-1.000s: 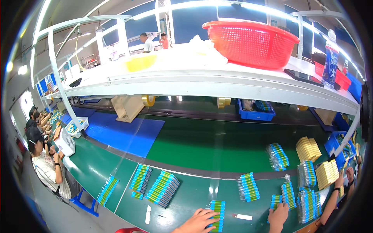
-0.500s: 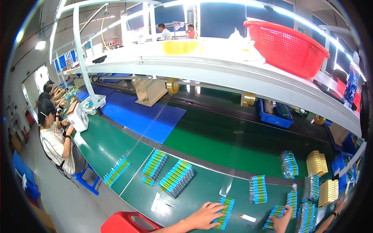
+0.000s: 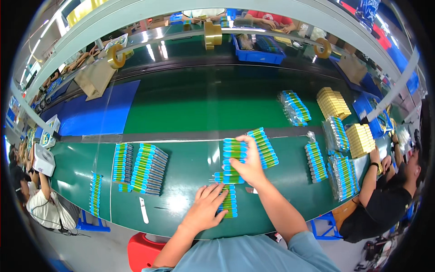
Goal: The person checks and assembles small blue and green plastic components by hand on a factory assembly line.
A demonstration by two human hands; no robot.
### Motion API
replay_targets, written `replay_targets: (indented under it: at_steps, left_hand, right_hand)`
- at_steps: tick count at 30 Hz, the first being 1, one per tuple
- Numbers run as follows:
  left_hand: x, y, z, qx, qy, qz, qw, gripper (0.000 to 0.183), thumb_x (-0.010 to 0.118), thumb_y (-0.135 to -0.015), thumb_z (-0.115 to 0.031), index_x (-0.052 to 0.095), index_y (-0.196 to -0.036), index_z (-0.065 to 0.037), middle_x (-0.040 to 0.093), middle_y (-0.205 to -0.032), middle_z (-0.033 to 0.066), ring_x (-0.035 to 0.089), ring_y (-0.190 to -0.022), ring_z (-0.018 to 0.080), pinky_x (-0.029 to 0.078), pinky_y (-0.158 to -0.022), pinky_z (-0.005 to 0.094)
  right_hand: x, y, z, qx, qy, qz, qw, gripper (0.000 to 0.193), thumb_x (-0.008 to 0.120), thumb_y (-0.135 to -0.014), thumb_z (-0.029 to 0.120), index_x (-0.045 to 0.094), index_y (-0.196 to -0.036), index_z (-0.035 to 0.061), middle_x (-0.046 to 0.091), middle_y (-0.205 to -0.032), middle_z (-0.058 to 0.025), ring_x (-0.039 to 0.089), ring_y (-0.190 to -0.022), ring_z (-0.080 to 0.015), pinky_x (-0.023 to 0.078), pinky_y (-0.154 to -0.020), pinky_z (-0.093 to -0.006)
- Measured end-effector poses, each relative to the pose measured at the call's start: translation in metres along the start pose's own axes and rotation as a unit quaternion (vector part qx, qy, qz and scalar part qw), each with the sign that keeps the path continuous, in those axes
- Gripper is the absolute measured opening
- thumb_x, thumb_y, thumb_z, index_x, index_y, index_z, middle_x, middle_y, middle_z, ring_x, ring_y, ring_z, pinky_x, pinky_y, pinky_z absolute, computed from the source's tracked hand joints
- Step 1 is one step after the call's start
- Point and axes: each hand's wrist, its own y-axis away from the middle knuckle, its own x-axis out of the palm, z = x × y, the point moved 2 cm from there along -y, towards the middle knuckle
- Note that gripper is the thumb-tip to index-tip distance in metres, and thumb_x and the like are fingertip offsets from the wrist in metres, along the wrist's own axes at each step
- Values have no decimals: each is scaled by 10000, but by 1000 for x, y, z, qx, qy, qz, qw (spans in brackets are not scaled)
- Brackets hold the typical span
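My right hand (image 3: pixel 248 165) is closed round a stack of slim blue-and-green pieces (image 3: pixel 234 148), thumb on the near face and fingers over the far side. Just nearer to me, a row of the same pieces (image 3: pixel 230 201) lies on the green table. My left hand (image 3: pixel 207 207) rests against that row's left side, its fingers stretched out. A few pieces (image 3: pixel 222 178) lie crosswise between the two hands. Beyond my right hand another slanted row (image 3: pixel 263 147) lies on the table. What kind of article these are, I cannot make out.
Stacked rows (image 3: pixel 148 168) of similar pieces lie to the left, near a white strip (image 3: pixel 143 210). Bagged bundles (image 3: pixel 343 177) and yellow stacks (image 3: pixel 360 140) are at the right, where a co-worker (image 3: pixel 383 195) sits. A shelf beam (image 3: pixel 181 7) with tape rolls crosses overhead.
The view has swung to the right and downward. My right hand has come from the rows at the right to the middle, carrying a stack. My left hand stays by its row.
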Motion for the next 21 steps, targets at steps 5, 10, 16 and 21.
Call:
replay_targets:
  at_steps: [5,10,16,21]
  left_hand:
    - [-5,4,-4,-12,13,7,1000,658,774,-769,-309,575,-1354,-83,442,-1511,177,391,-1396,368,261,-1167,544]
    - [-13,-4,-3,-13,-20,21,1000,633,791,-753,-342,593,-1295,-80,408,-1526,179,367,-1418,356,253,-1180,562]
    - [-15,-11,2,-2,-9,30,999,632,810,-712,-364,593,-1242,-95,429,-1498,188,381,-1400,374,269,-1161,545]
    - [-15,-14,0,0,-12,21,1000,626,821,-688,-364,598,-1210,-101,443,-1486,191,399,-1373,390,281,-1141,525]
  right_hand:
    - [20,-11,-18,22,-9,-24,999,580,606,-802,-131,425,-1307,87,551,-1155,-83,603,-1019,-165,554,-856,-336]
    - [30,-18,-23,-24,24,-68,997,542,580,-792,-108,450,-1289,68,551,-1143,-73,568,-1073,-147,481,-935,-316]
    - [33,-21,-22,5,60,-54,997,518,591,-791,-85,475,-1268,80,636,-1041,-80,640,-954,-157,523,-844,-320]
    - [32,-17,-22,-38,95,-68,992,497,586,-811,-69,464,-1266,88,690,-935,-111,697,-832,-194,547,-733,-338]
